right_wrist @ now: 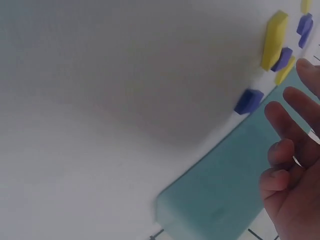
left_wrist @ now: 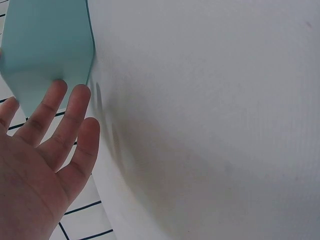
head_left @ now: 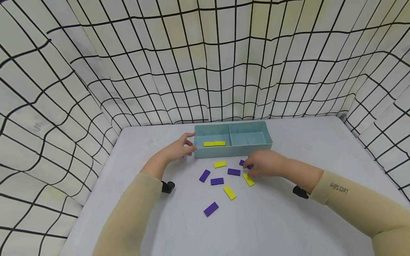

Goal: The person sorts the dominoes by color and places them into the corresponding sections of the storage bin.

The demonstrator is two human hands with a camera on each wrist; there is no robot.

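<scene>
A pale teal box [head_left: 213,153] with two compartments stands at the back of the table. Two yellow blocks [head_left: 209,144] lie in its left compartment; the right one shows no blocks. My left hand [head_left: 178,148] is at the box's left end, fingers spread and fingertips at its wall. In front of the box, my right hand [head_left: 268,163] hovers low with loosely bent fingers. A purple block [head_left: 242,162], partly hidden by that hand, and a yellow block [head_left: 248,180] lie closest to its fingertips. In the right wrist view a purple block [right_wrist: 248,101] lies apart from the fingers.
Several more blocks lie scattered on the white table [head_left: 179,220]: among them a yellow block [head_left: 229,192], another yellow block [head_left: 220,164] and a purple block [head_left: 211,209]. A black-lined net [head_left: 217,43] over white panels encloses the table's back and sides.
</scene>
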